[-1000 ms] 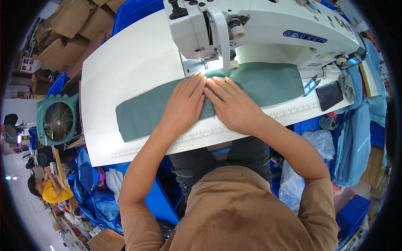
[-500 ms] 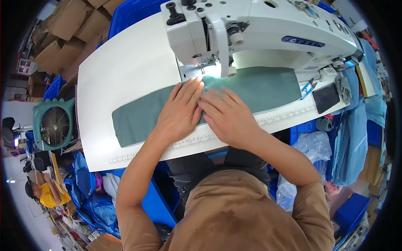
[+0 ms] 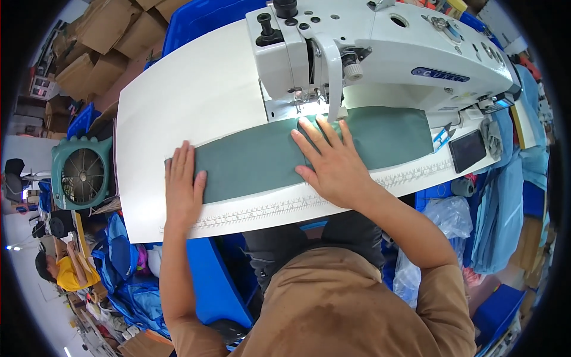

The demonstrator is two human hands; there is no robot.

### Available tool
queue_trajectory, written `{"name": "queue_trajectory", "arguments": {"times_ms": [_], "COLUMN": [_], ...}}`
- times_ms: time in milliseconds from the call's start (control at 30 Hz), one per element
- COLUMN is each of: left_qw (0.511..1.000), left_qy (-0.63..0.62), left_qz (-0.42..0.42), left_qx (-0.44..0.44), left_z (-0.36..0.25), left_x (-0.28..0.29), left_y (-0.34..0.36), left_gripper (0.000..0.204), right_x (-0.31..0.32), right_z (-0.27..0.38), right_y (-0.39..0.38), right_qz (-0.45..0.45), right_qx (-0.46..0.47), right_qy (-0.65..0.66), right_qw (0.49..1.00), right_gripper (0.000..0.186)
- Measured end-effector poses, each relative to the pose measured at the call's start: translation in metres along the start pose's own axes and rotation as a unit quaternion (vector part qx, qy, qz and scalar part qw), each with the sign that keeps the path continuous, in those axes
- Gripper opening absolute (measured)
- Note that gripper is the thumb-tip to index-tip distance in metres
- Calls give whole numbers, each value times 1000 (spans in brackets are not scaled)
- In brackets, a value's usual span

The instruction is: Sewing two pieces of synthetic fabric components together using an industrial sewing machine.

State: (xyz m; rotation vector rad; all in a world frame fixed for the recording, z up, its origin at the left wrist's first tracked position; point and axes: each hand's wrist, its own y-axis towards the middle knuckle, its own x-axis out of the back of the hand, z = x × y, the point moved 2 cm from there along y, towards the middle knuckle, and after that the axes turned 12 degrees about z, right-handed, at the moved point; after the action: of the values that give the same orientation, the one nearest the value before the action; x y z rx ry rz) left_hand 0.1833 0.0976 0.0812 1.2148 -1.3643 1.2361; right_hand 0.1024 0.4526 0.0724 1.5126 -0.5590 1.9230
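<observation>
A long dark green fabric piece lies on the white table in front of a white sewing machine. My left hand lies flat on the fabric's left end, fingers extended. My right hand presses on the middle of the fabric with spread fingers, its fingertips just below the lit presser foot. A printed ruler strip runs along the table's front edge, below the fabric. Blue thread snips lie by the fabric's right end.
A dark phone and grey cloth lie at the table's right. Around it are blue bins, cardboard boxes, a green fan, plastic bags and hanging blue fabric. A co-worker in yellow is at lower left.
My left hand has moved from the middle of the fabric out to its left end. My right hand's fingers have spread, near the presser foot. The table appears slightly shifted in view.
</observation>
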Motion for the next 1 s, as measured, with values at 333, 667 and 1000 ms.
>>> {"name": "queue_trajectory", "arguments": {"times_ms": [333,667,1000], "left_qw": [952,960,964], "left_qy": [-163,-69,-50], "left_qz": [-63,-82,-49], "left_qx": [-253,-257,-258], "left_z": [-167,-171,-169], "left_x": [17,-15,-9], "left_y": [63,75,72], "left_gripper": [45,48,68], "right_x": [-9,19,60], "right_z": [-3,-80,-100], "right_y": [0,-59,-80], "right_qz": [-13,-18,-80], "right_qx": [-7,-118,-188], "right_qy": [-6,-53,-135], "right_qw": [1000,991,970], "right_gripper": [68,63,51]}}
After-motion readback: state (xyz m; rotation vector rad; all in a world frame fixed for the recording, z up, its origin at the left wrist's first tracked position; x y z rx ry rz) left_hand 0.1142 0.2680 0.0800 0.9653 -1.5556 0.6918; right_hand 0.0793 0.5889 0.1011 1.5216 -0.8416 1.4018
